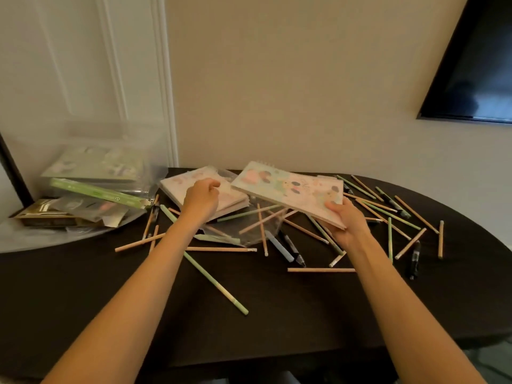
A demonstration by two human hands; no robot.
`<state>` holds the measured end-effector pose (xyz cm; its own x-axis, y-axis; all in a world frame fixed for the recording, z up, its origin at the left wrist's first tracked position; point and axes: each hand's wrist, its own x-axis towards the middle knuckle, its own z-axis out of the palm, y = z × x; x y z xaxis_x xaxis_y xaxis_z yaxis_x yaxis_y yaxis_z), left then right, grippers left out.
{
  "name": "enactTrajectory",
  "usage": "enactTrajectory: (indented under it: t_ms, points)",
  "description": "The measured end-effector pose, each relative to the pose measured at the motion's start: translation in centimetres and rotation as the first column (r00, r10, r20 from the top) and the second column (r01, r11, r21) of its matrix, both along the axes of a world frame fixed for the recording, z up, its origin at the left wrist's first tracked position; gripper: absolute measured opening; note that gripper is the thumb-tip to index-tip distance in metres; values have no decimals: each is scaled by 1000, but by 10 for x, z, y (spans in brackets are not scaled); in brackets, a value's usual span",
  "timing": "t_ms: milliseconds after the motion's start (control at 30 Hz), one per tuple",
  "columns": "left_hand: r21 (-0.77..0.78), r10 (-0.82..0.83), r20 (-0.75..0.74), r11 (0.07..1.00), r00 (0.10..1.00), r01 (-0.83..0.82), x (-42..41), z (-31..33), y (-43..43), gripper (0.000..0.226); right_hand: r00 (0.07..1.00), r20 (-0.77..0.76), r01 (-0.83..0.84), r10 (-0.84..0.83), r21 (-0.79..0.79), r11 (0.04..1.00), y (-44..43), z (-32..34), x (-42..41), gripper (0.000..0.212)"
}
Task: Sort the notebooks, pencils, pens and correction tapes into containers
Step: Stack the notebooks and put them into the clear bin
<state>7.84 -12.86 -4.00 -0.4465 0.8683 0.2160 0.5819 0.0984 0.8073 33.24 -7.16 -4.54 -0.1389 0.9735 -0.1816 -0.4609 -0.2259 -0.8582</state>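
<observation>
A: R hand?
B: right hand point(346, 221) grips near corner of the spiral notebook point(288, 189), thumb on cover, fingers under. Notebook's off the table, tilted, spiral edge twd the wall, over scattered pencils point(321, 270)
A: L?
B: left hand point(201, 198) is on the pink notebook stack point(177, 189), just left of the held one. Fingers curled down at top cover. Pinching or only resting, can't tell, blurry there
A: any text on covers?
B: cartoon figs on the spiral notebook, pastel green/pink. Lettering not legible at this res. Pink covers too washed out to read
A: containers?
B: clear container point(83, 134) far left by the white door point(83, 65), green-cover notebooks point(94, 162) inside. In front of it a green box point(97, 192) leaning, white print too small to read, plus a gold pack point(41, 214), label blurred
A: other task items?
B: pencils are tan + green, strewn over the dark table point(277, 314), many crossing. Long green pencil point(205, 273) lies nearest cam, btwn the forearms. Light blue pen point(278, 245) and black pen point(295, 250) side by side below the held notebook, 2nd black pen point(414, 259) far right
A: misc?
B: crumpled clear wrapper point(243, 236) mid-table under some pencils, dark screen point(476, 65) on wall upper right
</observation>
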Motion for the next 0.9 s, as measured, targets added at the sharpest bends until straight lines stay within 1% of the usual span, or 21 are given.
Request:
enactTrajectory:
  t_ms: [33,67,100,133,167,200,233,300,367,433,533,600,700,833,900]
  points:
    - [-45,-10,-203,999,979,1,-2,-8,2,35,1000,-7,3,-3,-22,1000,2,-3,7,46]
    - [-114,-50,-366,993,929,9,-2,-15,4,40,1000,0,-11,11,-45,999,3,-5,13,48]
    - [-201,-106,-484,980,868,8,-4,-21,7,46,999,15,-40,41,-64,997,4,-8,19,49]
    - [-269,-147,-577,963,803,-17,-3,-26,8,50,996,36,-77,80,-79,994,4,-10,25,49]
    - [-295,-152,-644,954,750,-60,-5,-31,10,48,990,62,-121,127,-90,989,3,-10,30,48]
    - [-276,-123,-690,956,714,-103,-6,-34,11,42,980,91,-169,178,-101,980,1,-10,33,45]
    - [-234,-73,-712,962,699,-139,-8,-35,12,34,968,122,-206,219,-112,972,1,-10,35,41]
    - [-144,22,-713,973,701,-177,-12,-34,14,24,944,177,-258,278,-128,958,0,-10,35,37]
    - [-95,45,-716,982,697,-162,-11,-28,17,24,937,208,-256,279,-131,958,1,-12,29,36]
    - [-57,54,-720,989,692,-137,-11,-22,17,24,952,213,-201,217,-97,975,3,-14,17,37]
    - [-3,76,-729,994,680,-113,-14,-22,15,25,975,211,-67,70,-18,998,4,-15,-4,35]
    - [-7,77,-726,993,683,-118,-17,-24,14,22,980,199,-4,-4,39,999,1,-16,-18,36]
    - [-92,22,-753,986,658,-138,-18,-24,14,20,978,182,80,-98,105,991,-8,-23,-35,37]
    - [-137,-87,-795,990,601,-39,-16,-24,14,21,976,111,181,-189,85,980,-15,-36,-60,49]
    - [-131,-100,-805,991,585,-10,-15,-22,13,20,978,73,190,-196,76,979,-19,-39,-74,52]
